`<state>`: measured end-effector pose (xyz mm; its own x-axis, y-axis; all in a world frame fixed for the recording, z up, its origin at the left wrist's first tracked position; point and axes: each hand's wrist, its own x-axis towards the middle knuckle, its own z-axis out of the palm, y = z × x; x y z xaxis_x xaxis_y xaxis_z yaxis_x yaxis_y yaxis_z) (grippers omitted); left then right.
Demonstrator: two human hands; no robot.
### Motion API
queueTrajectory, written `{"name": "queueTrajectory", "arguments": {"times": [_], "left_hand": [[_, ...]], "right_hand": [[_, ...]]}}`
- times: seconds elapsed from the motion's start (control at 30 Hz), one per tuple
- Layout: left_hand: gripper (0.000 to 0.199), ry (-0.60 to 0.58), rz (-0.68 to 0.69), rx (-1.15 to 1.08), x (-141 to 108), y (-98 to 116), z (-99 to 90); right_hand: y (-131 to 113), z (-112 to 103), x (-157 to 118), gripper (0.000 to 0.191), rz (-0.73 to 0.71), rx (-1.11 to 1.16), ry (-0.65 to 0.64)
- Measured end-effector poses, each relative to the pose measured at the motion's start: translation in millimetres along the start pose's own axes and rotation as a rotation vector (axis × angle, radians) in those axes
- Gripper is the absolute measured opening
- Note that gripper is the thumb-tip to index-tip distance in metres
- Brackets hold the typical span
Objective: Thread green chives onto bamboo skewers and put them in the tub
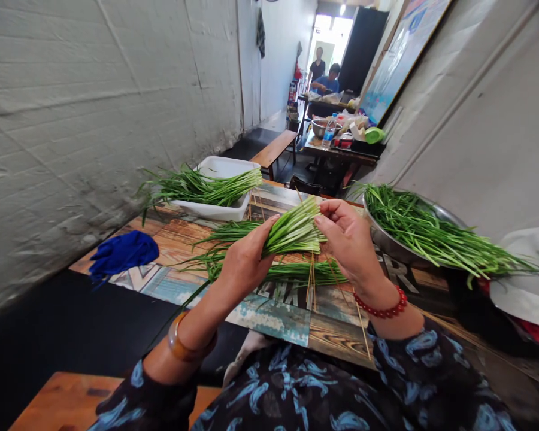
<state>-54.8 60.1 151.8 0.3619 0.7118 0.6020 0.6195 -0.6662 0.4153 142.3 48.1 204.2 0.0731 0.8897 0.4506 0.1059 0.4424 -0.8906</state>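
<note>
My left hand (245,256) is wrapped round a bunch of chives (293,228) above the table, its pale cut ends pointing right. At those ends my right hand (349,240) is closed, with thumb and forefinger pinched together on the stalk tips. Beneath the bunch, more chives (303,273) lie on the patterned wooden table (269,320). Thin straw strips (313,281) lie across the tabletop under and beside these stalks.
A white plastic tray (228,212) with chives stands at the far left. To the right, a metal bowl (388,242) is heaped with chives (424,224). A blue cloth or glove (124,251) lies near the left edge. Benches, cluttered tables and two people are farther back.
</note>
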Motion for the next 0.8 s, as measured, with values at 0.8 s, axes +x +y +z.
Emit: {"name": "queueTrajectory", "arguments": {"times": [0.8], "left_hand": [[0.074, -0.059, 0.007, 0.050, 0.3, 2.8, -4.4]], "right_hand": [[0.4, -0.9, 0.0, 0.012, -0.080, -0.072, 0.022]]}}
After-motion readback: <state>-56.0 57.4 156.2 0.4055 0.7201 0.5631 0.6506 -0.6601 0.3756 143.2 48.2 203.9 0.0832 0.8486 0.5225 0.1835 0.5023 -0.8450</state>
